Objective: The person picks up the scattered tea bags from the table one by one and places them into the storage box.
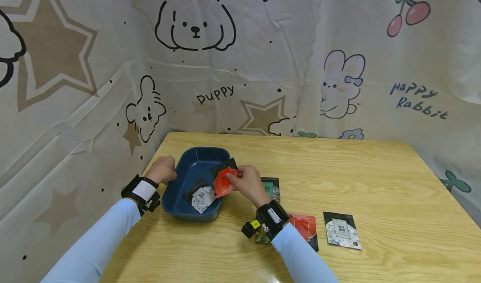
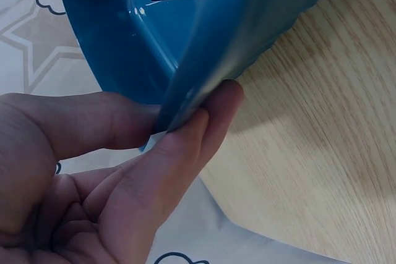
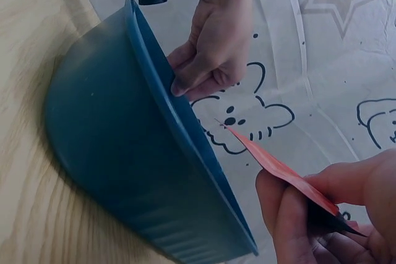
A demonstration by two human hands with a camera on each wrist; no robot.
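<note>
My left hand [image 1: 162,170] pinches the left rim of a dark blue basin [image 1: 188,166], thumb inside and fingers outside, as the left wrist view shows. Between the thumb and fingers of my right hand [image 1: 251,184] is a red and black packet [image 1: 224,183], held over the basin's right rim. Seen from the right wrist, this thin packet [image 3: 281,174] is edge-on above the basin [image 3: 117,128]. Inside the basin lies a black and white packet [image 1: 203,196], flat on the bottom.
On the wooden table [image 1: 391,183], a green and black packet [image 1: 273,188] lies behind my right wrist. A red packet [image 1: 306,228] is partly covered by the right forearm, and a black and white packet [image 1: 342,229] sits farther right. A printed curtain [image 1: 240,66] hangs behind and at the left.
</note>
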